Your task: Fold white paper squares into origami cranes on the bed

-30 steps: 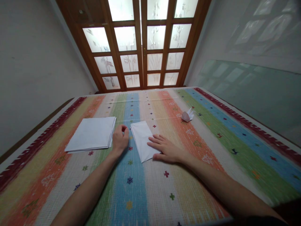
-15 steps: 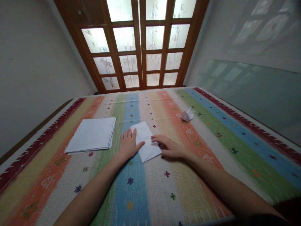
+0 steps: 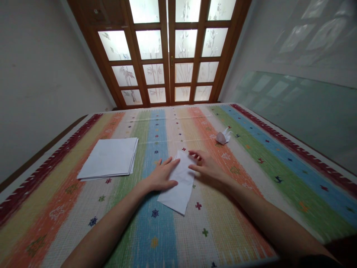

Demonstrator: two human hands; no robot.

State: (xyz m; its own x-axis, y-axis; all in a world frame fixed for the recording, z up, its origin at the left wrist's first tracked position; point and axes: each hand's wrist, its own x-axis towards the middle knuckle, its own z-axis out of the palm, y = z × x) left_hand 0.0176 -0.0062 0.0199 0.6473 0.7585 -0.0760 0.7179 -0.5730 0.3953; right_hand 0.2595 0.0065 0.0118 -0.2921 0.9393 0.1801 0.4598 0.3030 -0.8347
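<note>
Paper [image 3: 180,190] lies aslant before you on the striped tablecloth [image 3: 228,230]. Your left hand [image 3: 162,178] rests on its left side, fingers and thumb spread, gripping nothing. Your right hand [image 3: 208,168] is half curled at its upper right edge, thumb and forefinger parted. Your forearms [image 3: 117,217] slant inward from either side. A stack of sheets [image 3: 110,157] sits left, a folded figure [image 3: 222,137] right; glazed doors [image 3: 148,44] stand beyond.

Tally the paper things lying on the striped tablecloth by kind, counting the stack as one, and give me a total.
Stack of white paper: 1
Folded white paper under the left hand: 1
Small folded paper figure: 1
Total: 3
</note>
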